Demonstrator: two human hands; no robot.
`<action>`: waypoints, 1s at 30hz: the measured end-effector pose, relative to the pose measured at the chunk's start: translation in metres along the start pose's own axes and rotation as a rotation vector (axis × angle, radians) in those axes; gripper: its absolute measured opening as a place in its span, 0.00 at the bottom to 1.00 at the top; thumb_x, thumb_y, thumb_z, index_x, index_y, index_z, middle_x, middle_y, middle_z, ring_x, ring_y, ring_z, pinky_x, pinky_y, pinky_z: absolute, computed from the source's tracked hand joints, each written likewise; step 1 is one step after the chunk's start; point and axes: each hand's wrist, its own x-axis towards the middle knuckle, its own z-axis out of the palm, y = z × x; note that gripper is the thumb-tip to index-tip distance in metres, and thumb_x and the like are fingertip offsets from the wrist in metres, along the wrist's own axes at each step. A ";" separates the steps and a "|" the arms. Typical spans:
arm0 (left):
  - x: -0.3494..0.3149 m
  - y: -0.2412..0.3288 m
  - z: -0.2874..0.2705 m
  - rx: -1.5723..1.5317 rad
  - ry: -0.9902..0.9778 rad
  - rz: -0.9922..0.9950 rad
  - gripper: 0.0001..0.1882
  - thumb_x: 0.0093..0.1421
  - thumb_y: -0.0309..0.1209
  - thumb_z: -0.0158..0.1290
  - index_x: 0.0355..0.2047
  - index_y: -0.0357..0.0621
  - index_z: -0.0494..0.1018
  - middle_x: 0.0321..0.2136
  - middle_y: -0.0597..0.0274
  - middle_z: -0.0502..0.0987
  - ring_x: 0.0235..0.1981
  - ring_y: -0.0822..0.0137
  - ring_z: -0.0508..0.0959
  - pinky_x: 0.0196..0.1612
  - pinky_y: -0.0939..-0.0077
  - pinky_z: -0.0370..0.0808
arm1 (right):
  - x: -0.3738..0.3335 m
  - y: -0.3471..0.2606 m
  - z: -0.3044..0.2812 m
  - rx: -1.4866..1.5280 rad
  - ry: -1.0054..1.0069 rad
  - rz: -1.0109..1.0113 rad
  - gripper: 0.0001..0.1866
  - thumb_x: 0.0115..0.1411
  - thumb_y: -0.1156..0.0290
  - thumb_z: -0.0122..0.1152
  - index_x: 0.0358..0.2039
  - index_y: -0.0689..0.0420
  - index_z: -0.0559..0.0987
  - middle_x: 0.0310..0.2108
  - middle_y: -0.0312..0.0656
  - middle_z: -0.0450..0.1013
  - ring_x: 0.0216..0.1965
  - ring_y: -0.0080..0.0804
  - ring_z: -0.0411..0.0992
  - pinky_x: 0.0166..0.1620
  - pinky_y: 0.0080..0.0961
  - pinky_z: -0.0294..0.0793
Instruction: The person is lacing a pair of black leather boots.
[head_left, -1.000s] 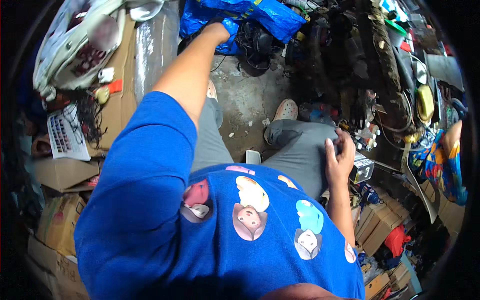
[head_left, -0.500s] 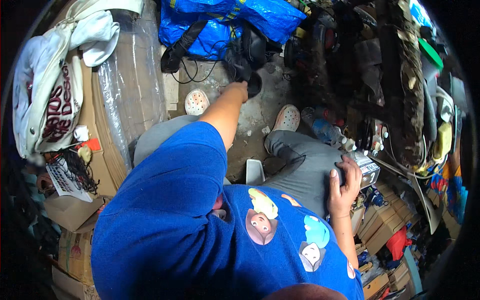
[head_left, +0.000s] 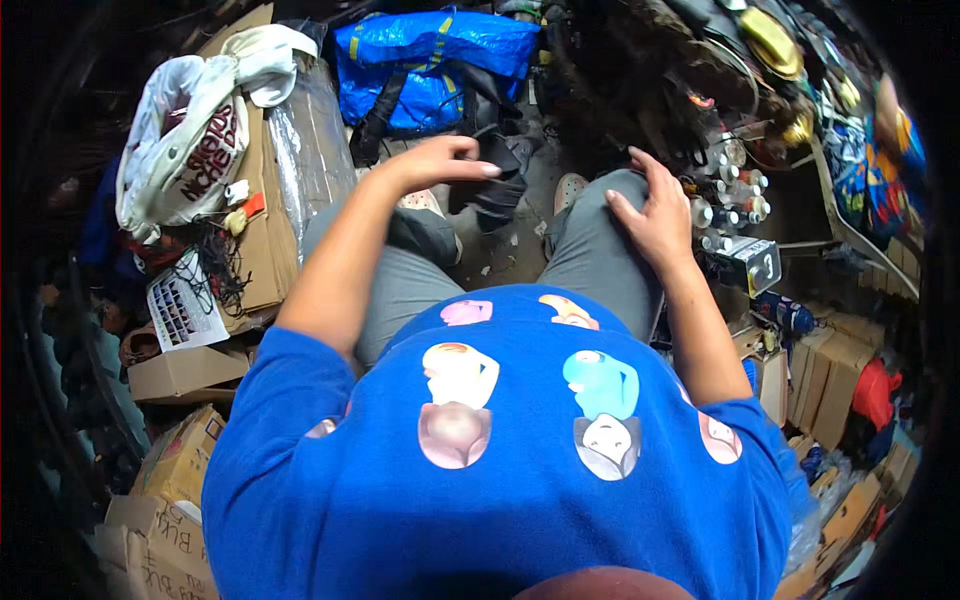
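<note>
My left hand (head_left: 440,165) is raised in front of my left knee, its fingers closed on a black, strap-like item (head_left: 497,207). That item hangs above the floor between my legs; its exact kind is hard to make out. My right hand (head_left: 655,212) lies on my right knee, fingers apart and holding nothing. Beyond the black item stands a blue bag (head_left: 432,65) with yellow marks, with black straps or cases (head_left: 380,115) leaning against its front.
At the left, a white printed cloth bag (head_left: 180,150) lies by a plastic-wrapped cardboard piece (head_left: 312,140). Several small bottles (head_left: 730,195) and a small box (head_left: 750,262) crowd my right knee. Cardboard boxes (head_left: 835,365) are stacked at the right, and another box (head_left: 185,455) lies at the lower left.
My left hand has come back from near the blue bag toward my knees, with the black item in it. My torso has straightened up. My right hand stays on the knee.
</note>
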 end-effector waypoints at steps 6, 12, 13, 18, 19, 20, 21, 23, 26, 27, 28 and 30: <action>-0.134 0.016 0.011 -0.716 -0.017 0.423 0.24 0.49 0.53 0.59 0.27 0.46 0.65 0.24 0.74 0.61 0.28 0.81 0.63 0.28 0.84 0.60 | 0.003 -0.043 -0.008 0.179 -0.014 -0.411 0.51 0.39 0.61 0.76 0.64 0.47 0.61 0.59 0.44 0.64 0.59 0.43 0.63 0.59 0.36 0.62; -0.175 0.004 0.032 -0.839 -0.020 0.368 0.24 0.51 0.52 0.57 0.28 0.43 0.66 0.30 0.66 0.65 0.31 0.75 0.68 0.38 0.81 0.66 | -0.003 -0.083 -0.002 0.554 -0.487 -0.431 0.14 0.51 0.71 0.70 0.38 0.59 0.80 0.35 0.38 0.74 0.39 0.27 0.72 0.44 0.25 0.72; -0.183 -0.004 0.029 -0.715 0.001 0.242 0.24 0.52 0.52 0.56 0.29 0.42 0.67 0.33 0.65 0.67 0.34 0.74 0.69 0.42 0.80 0.67 | -0.008 -0.088 -0.002 0.517 -0.491 -0.450 0.11 0.52 0.71 0.69 0.35 0.60 0.81 0.34 0.38 0.74 0.38 0.27 0.72 0.42 0.25 0.72; -0.194 -0.002 0.051 -0.115 -0.024 0.087 0.15 0.55 0.42 0.56 0.31 0.42 0.74 0.58 0.52 0.65 0.59 0.61 0.63 0.61 0.64 0.56 | -0.045 -0.088 0.010 0.550 -0.639 -0.314 0.09 0.57 0.71 0.62 0.37 0.62 0.78 0.29 0.44 0.73 0.32 0.29 0.73 0.36 0.27 0.72; -0.193 0.006 0.061 0.072 0.033 0.101 0.17 0.51 0.43 0.60 0.32 0.42 0.75 0.57 0.53 0.67 0.60 0.56 0.63 0.61 0.62 0.57 | -0.050 -0.091 0.011 0.549 -0.647 -0.298 0.09 0.57 0.72 0.61 0.36 0.62 0.78 0.29 0.44 0.73 0.32 0.30 0.73 0.36 0.28 0.72; -0.195 0.019 0.068 0.267 0.134 0.092 0.18 0.50 0.43 0.61 0.33 0.42 0.76 0.57 0.54 0.67 0.61 0.54 0.62 0.61 0.60 0.56 | -0.052 -0.092 0.010 0.552 -0.656 -0.265 0.09 0.57 0.72 0.61 0.36 0.62 0.78 0.29 0.45 0.73 0.33 0.31 0.74 0.36 0.28 0.72; -0.197 0.029 0.075 0.463 0.237 0.080 0.19 0.49 0.44 0.62 0.33 0.43 0.76 0.56 0.55 0.68 0.62 0.52 0.62 0.62 0.59 0.56 | -0.052 -0.094 0.009 0.554 -0.664 -0.234 0.09 0.57 0.71 0.61 0.36 0.62 0.78 0.29 0.46 0.74 0.33 0.32 0.74 0.36 0.28 0.71; -0.192 0.029 0.085 0.628 0.446 0.267 0.17 0.49 0.42 0.62 0.31 0.41 0.75 0.45 0.53 0.74 0.53 0.50 0.70 0.54 0.60 0.64 | -0.051 -0.098 0.005 0.544 -0.658 -0.245 0.09 0.56 0.71 0.61 0.36 0.62 0.78 0.29 0.46 0.74 0.33 0.34 0.74 0.36 0.29 0.71; -0.182 0.029 0.086 0.488 0.344 0.297 0.14 0.51 0.37 0.59 0.29 0.38 0.74 0.26 0.48 0.75 0.31 0.48 0.76 0.35 0.59 0.72 | -0.042 -0.095 0.002 0.470 -0.573 -0.329 0.08 0.55 0.71 0.62 0.34 0.61 0.79 0.30 0.46 0.74 0.33 0.37 0.73 0.37 0.32 0.71; -0.182 0.028 0.084 0.485 0.347 0.297 0.14 0.51 0.37 0.59 0.29 0.38 0.74 0.26 0.48 0.75 0.31 0.48 0.76 0.35 0.59 0.72 | -0.036 -0.091 0.001 0.405 -0.496 -0.403 0.08 0.55 0.70 0.63 0.33 0.61 0.79 0.30 0.45 0.74 0.33 0.40 0.72 0.38 0.34 0.71; -0.183 0.029 0.082 0.413 0.370 0.344 0.13 0.52 0.35 0.59 0.28 0.37 0.73 0.25 0.49 0.73 0.30 0.50 0.75 0.34 0.62 0.70 | -0.026 -0.085 0.000 0.326 -0.414 -0.442 0.08 0.54 0.69 0.63 0.30 0.61 0.80 0.31 0.44 0.75 0.33 0.43 0.71 0.38 0.36 0.71; -0.183 0.033 0.076 0.340 0.387 0.400 0.11 0.52 0.32 0.58 0.27 0.36 0.71 0.23 0.50 0.72 0.28 0.52 0.73 0.33 0.64 0.68 | -0.011 -0.076 -0.006 0.380 -0.344 -0.415 0.08 0.54 0.68 0.65 0.29 0.60 0.80 0.29 0.42 0.73 0.33 0.37 0.71 0.37 0.32 0.70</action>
